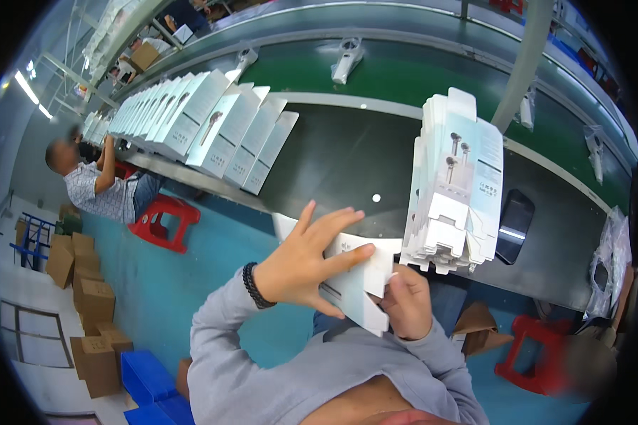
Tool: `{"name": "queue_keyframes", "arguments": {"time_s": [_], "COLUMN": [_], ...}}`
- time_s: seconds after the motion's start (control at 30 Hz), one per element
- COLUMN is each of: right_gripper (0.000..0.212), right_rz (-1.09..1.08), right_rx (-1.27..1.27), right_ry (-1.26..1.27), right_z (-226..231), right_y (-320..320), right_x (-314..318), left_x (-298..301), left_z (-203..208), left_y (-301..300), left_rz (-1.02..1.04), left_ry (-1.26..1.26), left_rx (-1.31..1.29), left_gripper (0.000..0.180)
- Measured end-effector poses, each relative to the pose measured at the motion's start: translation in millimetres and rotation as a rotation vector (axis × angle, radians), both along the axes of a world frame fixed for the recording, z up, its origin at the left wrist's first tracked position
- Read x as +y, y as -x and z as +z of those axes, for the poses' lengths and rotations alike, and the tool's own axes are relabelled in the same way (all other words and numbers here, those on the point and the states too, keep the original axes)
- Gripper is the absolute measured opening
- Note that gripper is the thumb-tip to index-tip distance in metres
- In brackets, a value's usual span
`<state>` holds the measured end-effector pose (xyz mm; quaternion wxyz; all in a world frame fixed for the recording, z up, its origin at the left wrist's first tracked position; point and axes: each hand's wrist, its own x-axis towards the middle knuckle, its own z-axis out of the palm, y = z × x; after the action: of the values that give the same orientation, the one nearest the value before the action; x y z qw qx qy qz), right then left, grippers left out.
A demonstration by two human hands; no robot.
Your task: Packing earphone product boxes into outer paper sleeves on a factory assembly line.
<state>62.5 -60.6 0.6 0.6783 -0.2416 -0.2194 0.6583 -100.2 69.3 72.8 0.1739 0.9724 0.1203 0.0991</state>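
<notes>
A white and pale-teal cardboard box [347, 292] is held in front of my chest at the bench's near edge, its end flaps standing out. Across its left part lies my left hand [312, 258], a dark bead bracelet on the wrist. The fingers are spread, with the thumb and one fingertip gripping the box's sides. My right hand [410, 301] is closed at the box's right end, pinching by a flap; its fingertips are partly hidden. Just beyond, to the right, a stack of flattened printed boxes [468, 170] lies on the bench.
Several opened-out boxes [220, 134] stand in a row at left. A phone [515, 225] lies right of the stack. Bagged white handheld items [347, 60] ride the green conveyor [290, 67] behind a metal post [528, 64]. A co-worker [106, 180] sits left, near a red stool [166, 221].
</notes>
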Motion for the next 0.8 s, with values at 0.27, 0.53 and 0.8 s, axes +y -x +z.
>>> {"name": "queue_keyframes", "arguments": {"time_s": [0.27, 0.53, 0.8], "right_gripper": [0.026, 0.030, 0.055], "right_rz": [-0.191, -0.207, -0.177], "right_rx": [-0.416, -0.986, -0.610], "right_ry": [-0.007, 0.028, -0.083], "right_z": [-11, -16, -51], "right_y": [-5, -25, 12], "right_x": [1, 1, 15], "left_x": [-9, -11, -26], "left_z": [-52, -41, -52], "left_y": [10, 17, -13], "left_rz": [-0.070, -0.008, 0.526], "left_ry": [0.043, 0.005, 0.754], "left_rx": [-0.268, -0.212, -0.776], "left_gripper": [0.106, 0.091, 0.066]}}
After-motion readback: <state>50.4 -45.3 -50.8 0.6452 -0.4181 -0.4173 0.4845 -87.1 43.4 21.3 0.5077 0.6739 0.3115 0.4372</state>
